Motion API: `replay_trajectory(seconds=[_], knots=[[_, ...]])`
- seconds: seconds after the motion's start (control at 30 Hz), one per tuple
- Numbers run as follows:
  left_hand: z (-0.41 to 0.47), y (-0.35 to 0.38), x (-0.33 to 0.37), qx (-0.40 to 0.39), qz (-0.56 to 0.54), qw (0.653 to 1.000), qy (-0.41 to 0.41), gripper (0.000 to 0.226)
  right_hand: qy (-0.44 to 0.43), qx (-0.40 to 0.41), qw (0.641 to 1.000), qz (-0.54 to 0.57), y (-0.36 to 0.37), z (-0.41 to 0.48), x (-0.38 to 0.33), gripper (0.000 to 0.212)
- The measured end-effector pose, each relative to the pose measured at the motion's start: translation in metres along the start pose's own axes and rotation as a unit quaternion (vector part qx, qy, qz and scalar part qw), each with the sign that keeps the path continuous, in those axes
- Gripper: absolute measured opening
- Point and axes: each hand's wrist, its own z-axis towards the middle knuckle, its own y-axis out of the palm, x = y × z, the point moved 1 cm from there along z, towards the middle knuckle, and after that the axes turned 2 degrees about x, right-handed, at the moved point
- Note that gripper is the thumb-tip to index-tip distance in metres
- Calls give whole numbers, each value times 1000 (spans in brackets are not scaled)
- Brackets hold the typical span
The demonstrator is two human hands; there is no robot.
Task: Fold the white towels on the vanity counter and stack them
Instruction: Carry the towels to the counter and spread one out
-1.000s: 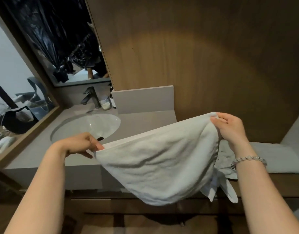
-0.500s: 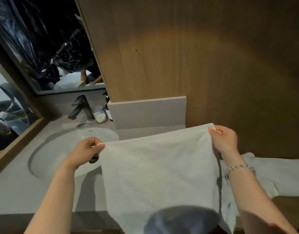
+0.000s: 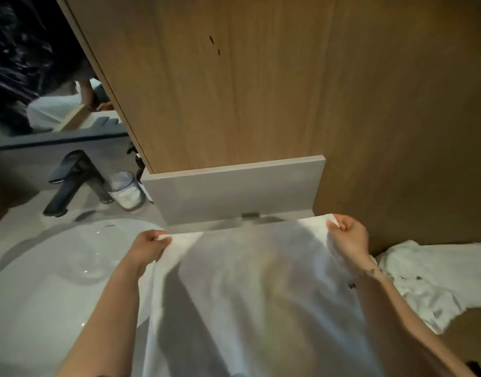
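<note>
Head view, looking down on the vanity. A white towel (image 3: 261,281) is stretched by its far edge between both hands. The left hand (image 3: 149,247) pinches one far corner with curled fingers, above the rim of the sink basin (image 3: 43,268). The right hand (image 3: 348,238), fingers closed round the other corner, is just in front of the wood panel (image 3: 261,91). A bracelet (image 3: 375,272) marks that wrist.

The held edge runs left to right, roughly parallel to the grey backsplash (image 3: 233,191) and just short of it, over a bare strip of desk (image 3: 185,228). From this edge the cloth falls back toward the person, between the forearms. Motion blur hides whether its body already rests on the desk.

A crumpled towel (image 3: 424,276) lies unfolded on the lower surface to the right, nearest the right hand. A faucet (image 3: 73,180) and a glass (image 3: 126,190) stand behind the basin.

Judged stage: early, with the sheet being spread before its first fold. That fold probably depends on keeping the held edge straight and level, since both corners must meet the near edge squarely.
</note>
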Motion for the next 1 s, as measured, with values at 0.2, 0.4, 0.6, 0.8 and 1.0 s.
replay_trajectory(seconds=[0.2,0.4,0.6,0.8,1.0], knots=[[23,14,-1,62,-74,995,-36,24,-7,-16,1000,2,18,22,-4,15],[35,31,-4,146,-156,973,-90,27,12,-15,1000,19,32,35,7,16],[44,37,-2,163,-191,962,-110,30,-16,50,998,-15,45,41,8,22],[35,38,3,217,-22,975,-46,26,-67,112,990,-48,47,36,4,18],[20,39,3,248,74,966,12,31,-96,103,981,-134,51,34,2,25]])
